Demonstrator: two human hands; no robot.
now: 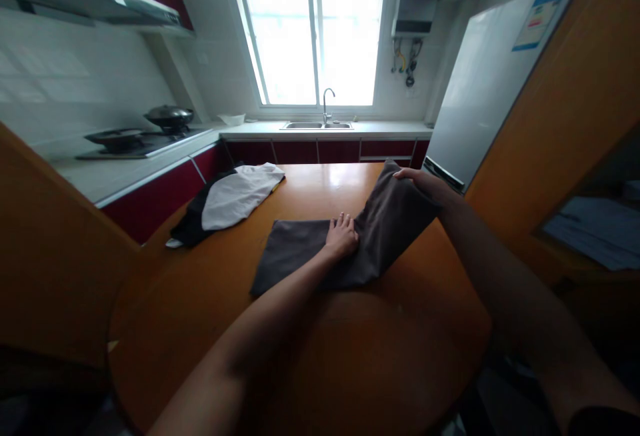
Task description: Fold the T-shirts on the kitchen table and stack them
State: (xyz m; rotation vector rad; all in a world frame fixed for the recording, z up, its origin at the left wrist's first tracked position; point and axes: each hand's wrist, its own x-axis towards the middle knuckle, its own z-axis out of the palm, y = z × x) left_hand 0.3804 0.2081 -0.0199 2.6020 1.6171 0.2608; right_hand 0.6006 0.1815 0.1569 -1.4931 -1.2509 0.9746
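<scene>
A dark grey piece of folded cloth [295, 246], perhaps a garment, lies partly flat on the round wooden table [320, 349]. My left hand [343, 235] rests on the middle of it, palm down with the fingers stretched out. The right part of the cloth is raised off the table, and my right hand [425, 184] grips its upper edge, thumb on the near side. The other fingers of that hand are hidden behind the fabric. What kind of garment it is, I cannot tell.
White and black clothes [240, 197] lie in a pile at the table's far left. Beyond stand a counter with a sink [317, 126], a stove with pans [169, 116] on the left, and a refrigerator [493, 83] on the right.
</scene>
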